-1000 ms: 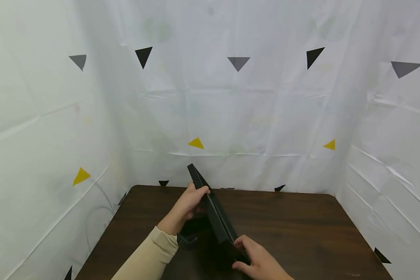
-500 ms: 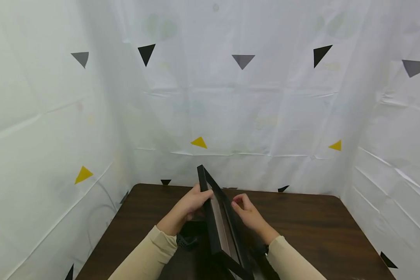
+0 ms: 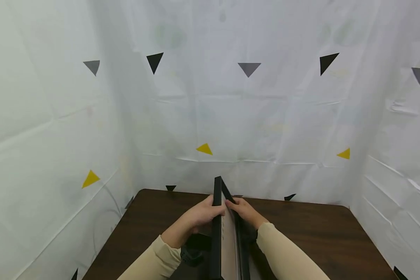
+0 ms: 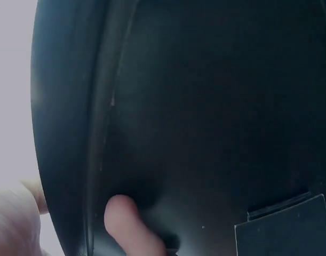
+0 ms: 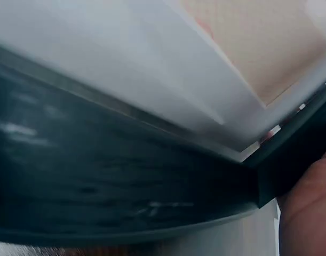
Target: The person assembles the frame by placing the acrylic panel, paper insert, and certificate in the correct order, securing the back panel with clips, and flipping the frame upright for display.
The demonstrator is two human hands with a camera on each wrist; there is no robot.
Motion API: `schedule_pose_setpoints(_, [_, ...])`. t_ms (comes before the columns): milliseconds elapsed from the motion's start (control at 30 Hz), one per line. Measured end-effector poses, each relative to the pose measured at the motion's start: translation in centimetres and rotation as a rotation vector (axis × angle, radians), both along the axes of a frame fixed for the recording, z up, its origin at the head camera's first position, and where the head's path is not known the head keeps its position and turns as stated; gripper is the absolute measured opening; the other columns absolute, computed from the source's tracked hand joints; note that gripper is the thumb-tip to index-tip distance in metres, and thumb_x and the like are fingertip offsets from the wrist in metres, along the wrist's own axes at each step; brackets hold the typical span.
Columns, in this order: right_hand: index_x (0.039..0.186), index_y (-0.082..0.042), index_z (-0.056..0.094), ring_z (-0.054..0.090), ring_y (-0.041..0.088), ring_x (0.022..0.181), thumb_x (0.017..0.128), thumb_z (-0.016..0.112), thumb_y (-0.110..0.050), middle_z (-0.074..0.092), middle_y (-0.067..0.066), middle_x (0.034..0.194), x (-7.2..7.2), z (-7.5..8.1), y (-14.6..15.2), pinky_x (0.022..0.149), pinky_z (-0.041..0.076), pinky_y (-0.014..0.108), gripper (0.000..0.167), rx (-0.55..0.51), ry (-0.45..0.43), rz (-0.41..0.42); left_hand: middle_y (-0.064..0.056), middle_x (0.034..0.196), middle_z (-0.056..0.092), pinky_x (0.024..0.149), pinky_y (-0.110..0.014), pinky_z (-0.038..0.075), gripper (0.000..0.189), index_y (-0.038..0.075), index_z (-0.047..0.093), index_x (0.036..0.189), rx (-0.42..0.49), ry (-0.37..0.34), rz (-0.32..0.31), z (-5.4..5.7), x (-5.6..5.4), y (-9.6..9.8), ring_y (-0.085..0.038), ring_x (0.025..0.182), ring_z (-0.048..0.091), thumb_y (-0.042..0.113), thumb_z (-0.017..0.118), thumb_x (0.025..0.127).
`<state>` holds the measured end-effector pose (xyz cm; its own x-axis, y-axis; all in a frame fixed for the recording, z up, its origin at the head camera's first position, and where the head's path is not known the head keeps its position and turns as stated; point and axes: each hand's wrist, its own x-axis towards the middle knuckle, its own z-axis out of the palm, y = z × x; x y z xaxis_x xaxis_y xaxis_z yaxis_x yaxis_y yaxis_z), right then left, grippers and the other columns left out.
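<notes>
A black picture frame (image 3: 216,233) stands on edge over the table, its pale face toward the right in the head view. My left hand (image 3: 203,214) grips its left rim, thumb over the edge. My right hand (image 3: 245,212) grips the far part of the other rim, fingertips reaching inside. In the left wrist view, one finger (image 4: 128,226) lies against the dark back, near a flat black piece (image 4: 285,229). The right wrist view, somewhat blurred, shows the frame's corner, a white mat (image 5: 205,80) and a beige picture (image 5: 259,42). My right palm (image 5: 312,208) sits outside that corner.
The dark brown wooden table (image 3: 301,241) extends to both sides of the frame. White sheets (image 3: 273,124) printed with triangles hang behind and at both sides. A dark wrist strap (image 3: 192,256) shows below my left hand.
My right hand has left the near lower corner and moved up to the far part of the rim. The frame has swung more upright, turning its pale face into view. My left hand keeps its grip.
</notes>
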<state>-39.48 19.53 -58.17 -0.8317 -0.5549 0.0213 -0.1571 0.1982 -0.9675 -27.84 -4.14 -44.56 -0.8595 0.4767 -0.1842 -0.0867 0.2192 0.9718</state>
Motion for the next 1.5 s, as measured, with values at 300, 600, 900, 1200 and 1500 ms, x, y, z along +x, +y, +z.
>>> schedule_pose_setpoints(300, [0.119,-0.009,0.072,0.072,0.016,0.083,0.117,0.051,-0.043,0.078,0.002,0.097,0.1,0.1,0.7,0.076,0.062,0.036,0.04,-0.054,-0.075,-0.066,-0.021,0.116,0.069,0.072,-0.039,0.065,0.056,0.002,0.043,0.149,0.044,-0.001,0.021,0.1,0.0,-0.2,-0.024,0.089,0.077,0.026,0.065,0.104])
schedule_pose_setpoints(600, [0.103,-0.005,0.068,0.063,0.019,0.077,0.113,0.056,-0.05,0.067,0.001,0.084,0.0,0.1,3.9,0.074,0.055,0.036,0.048,-0.031,-0.043,-0.355,-0.019,0.144,0.062,0.089,-0.045,0.061,0.058,0.007,0.052,0.145,-0.052,0.191,0.103,0.4,1.9,-1.8,-0.028,0.116,0.067,0.041,0.075,0.105])
schedule_pose_setpoints(900, [0.099,0.0,0.064,0.044,0.018,0.074,0.11,0.06,-0.052,0.044,-0.001,0.077,1.1,0.9,7.6,0.068,0.039,0.032,0.053,0.002,0.016,-0.681,-0.018,0.145,0.057,0.095,-0.037,0.057,0.068,0.005,0.045,0.147,0.209,0.068,0.104,-3.4,3.0,-4.4,-0.026,0.121,0.066,0.064,0.036,0.114])
schedule_pose_setpoints(1200, [0.075,-0.015,0.047,0.036,0.015,0.063,0.101,0.065,-0.068,0.035,-0.008,0.064,1.8,0.2,8.5,0.058,0.031,0.032,0.061,-0.054,0.055,-0.898,-0.026,0.164,0.045,0.124,-0.064,0.04,0.094,0.005,0.018,0.171,0.101,0.192,-0.008,-11.0,2.4,-4.2,-0.043,0.149,0.05,0.051,0.068,0.107])
schedule_pose_setpoints(1500, [0.085,-0.009,0.055,0.043,0.02,0.064,0.099,0.064,-0.073,0.041,-0.005,0.067,4.6,0.3,8.7,0.057,0.035,0.034,0.066,-0.082,0.078,-1.092,-0.041,0.158,0.048,0.117,-0.071,0.041,0.097,-0.019,0.038,0.157,-0.336,0.386,0.179,-15.8,0.4,-2.7,-0.059,0.147,0.047,0.026,0.091,0.09])
